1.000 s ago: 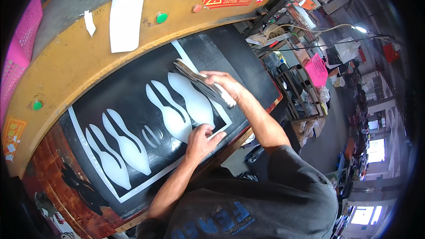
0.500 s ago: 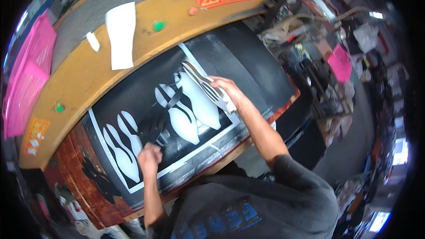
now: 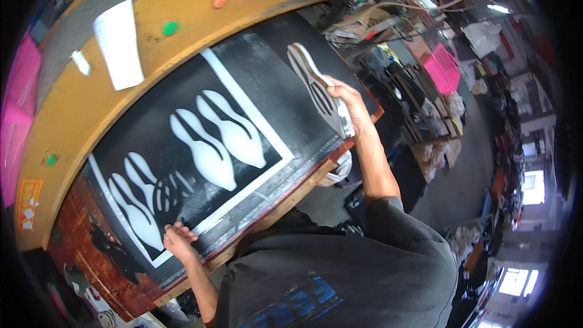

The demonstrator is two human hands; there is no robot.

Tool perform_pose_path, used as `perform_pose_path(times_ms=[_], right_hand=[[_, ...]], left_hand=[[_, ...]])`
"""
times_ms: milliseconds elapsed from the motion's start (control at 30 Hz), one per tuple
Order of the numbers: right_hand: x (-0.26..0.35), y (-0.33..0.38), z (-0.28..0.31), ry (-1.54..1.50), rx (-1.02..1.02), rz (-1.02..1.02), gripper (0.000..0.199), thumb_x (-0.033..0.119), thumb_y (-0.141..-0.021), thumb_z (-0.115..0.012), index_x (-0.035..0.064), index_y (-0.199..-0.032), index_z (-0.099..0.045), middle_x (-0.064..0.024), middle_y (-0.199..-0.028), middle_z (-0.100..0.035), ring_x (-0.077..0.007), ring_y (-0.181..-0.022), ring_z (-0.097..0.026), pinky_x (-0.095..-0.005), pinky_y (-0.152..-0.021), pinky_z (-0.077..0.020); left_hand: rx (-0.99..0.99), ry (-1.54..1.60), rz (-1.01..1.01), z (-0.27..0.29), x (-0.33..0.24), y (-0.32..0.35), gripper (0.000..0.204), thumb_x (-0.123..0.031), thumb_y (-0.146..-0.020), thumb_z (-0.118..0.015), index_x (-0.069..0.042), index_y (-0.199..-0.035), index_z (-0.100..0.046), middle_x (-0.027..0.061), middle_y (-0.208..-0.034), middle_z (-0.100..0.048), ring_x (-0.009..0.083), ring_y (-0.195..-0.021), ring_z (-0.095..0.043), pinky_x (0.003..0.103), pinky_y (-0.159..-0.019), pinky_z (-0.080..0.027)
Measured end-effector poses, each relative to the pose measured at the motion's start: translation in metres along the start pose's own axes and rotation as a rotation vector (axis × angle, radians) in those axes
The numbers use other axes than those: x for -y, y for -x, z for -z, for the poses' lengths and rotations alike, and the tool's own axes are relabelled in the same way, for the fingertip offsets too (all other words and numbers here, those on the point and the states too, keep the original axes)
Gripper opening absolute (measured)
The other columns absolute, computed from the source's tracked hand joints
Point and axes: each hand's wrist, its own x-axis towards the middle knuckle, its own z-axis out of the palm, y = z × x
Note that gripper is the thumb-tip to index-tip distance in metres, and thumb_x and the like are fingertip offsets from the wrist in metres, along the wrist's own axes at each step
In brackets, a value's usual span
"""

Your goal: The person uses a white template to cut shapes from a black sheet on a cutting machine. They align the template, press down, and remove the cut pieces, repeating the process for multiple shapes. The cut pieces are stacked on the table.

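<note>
My right hand [image 3: 351,104] is closed round the near end of a curved metal cutting die [image 3: 311,79], which has slots between its pale and brown strips. It is over the right part of the black board, beyond the white border strip. My left hand [image 3: 180,240] is closed at the board's near edge. Its fingers pinch a thin black cut piece [image 3: 165,197] with slots, which lies over or just above the black sheet [image 3: 146,124]. White curved, forked shapes, a right-hand pair [image 3: 209,161] and a left-hand pair [image 3: 141,218], show in the sheet.
A yellow machine beam [image 3: 182,0] arches across the far side, bearing a green button [image 3: 169,28] and a white paper [image 3: 119,45]. A pink basket [image 3: 18,109] stands far left. Cluttered shelving and another pink basket [image 3: 442,68] are at the right.
My right hand has carried the cutting die rightward, off the white shapes. My left hand has drawn the black piece left and nearer. The whole view has shifted too.
</note>
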Motion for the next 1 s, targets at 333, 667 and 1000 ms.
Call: perform_pose_path(times_ms=[333, 667, 1000], right_hand=[[-0.075, 0.089, 0.152, -1.033, 0.016, -0.142, 0.070, 0.046, -0.095, -0.066, 0.0061, -0.151, -0.058, -0.0245, -0.150, -0.062, -0.0543, -0.142, -0.050, -0.0734, -0.114, -0.0434], [-0.138, 0.098, 0.218, -1.063, -0.063, -0.143, 0.080, 0.058, -0.107, -0.043, 0.0000, -0.161, -0.044, -0.0389, -0.159, -0.044, -0.0732, -0.140, -0.038, -0.0847, -0.117, -0.0288], [-0.112, 0.092, 0.209, -0.759, -0.143, -0.206, 0.061, 0.047, -0.096, -0.072, 0.0127, -0.146, -0.064, -0.0164, -0.145, -0.068, -0.0465, -0.133, -0.061, -0.0756, -0.105, -0.0477]], left_hand=[[-0.096, -0.088, -0.077, -0.011, 0.003, 0.000, 0.042, -0.039, -0.111, -0.049, -0.005, -0.092, -0.064, 0.0022, -0.065, -0.054, 0.0122, -0.045, -0.048, 0.028, -0.038, -0.039], [-0.087, -0.128, -0.055, -0.012, -0.007, 0.000, 0.040, -0.036, -0.110, -0.049, -0.005, -0.092, -0.065, 0.0023, -0.069, -0.054, 0.0132, -0.050, -0.048, 0.029, -0.042, -0.040], [-0.053, -0.055, -0.076, -0.003, 0.009, -0.009, 0.041, -0.034, -0.108, -0.050, -0.001, -0.091, -0.065, 0.0046, -0.065, -0.056, 0.0140, -0.045, -0.050, 0.030, -0.039, -0.041]])
